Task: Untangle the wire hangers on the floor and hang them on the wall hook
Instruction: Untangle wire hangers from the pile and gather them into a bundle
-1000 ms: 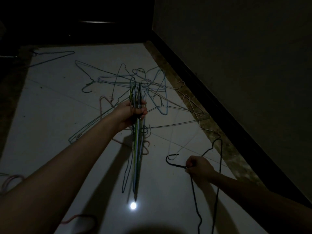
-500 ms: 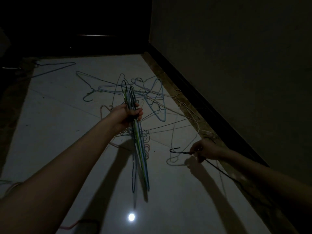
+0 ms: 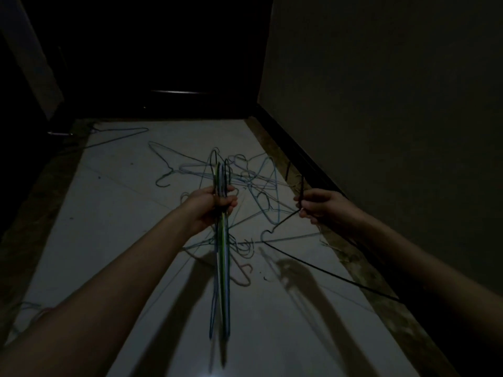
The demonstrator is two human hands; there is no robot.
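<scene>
In the head view, your left hand (image 3: 211, 206) is gripping a bundle of hangers (image 3: 222, 257) upright above the floor (image 3: 109, 213). Your right hand (image 3: 321, 206) is pinching a black hanger (image 3: 326, 270) near the wall (image 3: 381, 131), while the tangled hangers (image 3: 253, 180) are lying on the floor between both hands.

The bundle (image 3: 221, 240) at frame centre shows blue, green and pale white wires. The hanger (image 3: 321, 270) running toward the lower right is black. In the tangle (image 3: 253, 183) just above centre, the wires are mostly light blue and grey, with one pinkish hook (image 3: 245, 276) below centre. The floor (image 3: 109, 213) is pale grey-white, edged by a mottled brown border (image 3: 381, 289) at right. The wall (image 3: 394, 104), upper right, is dull olive-grey, with a black skirting (image 3: 304, 161).
</scene>
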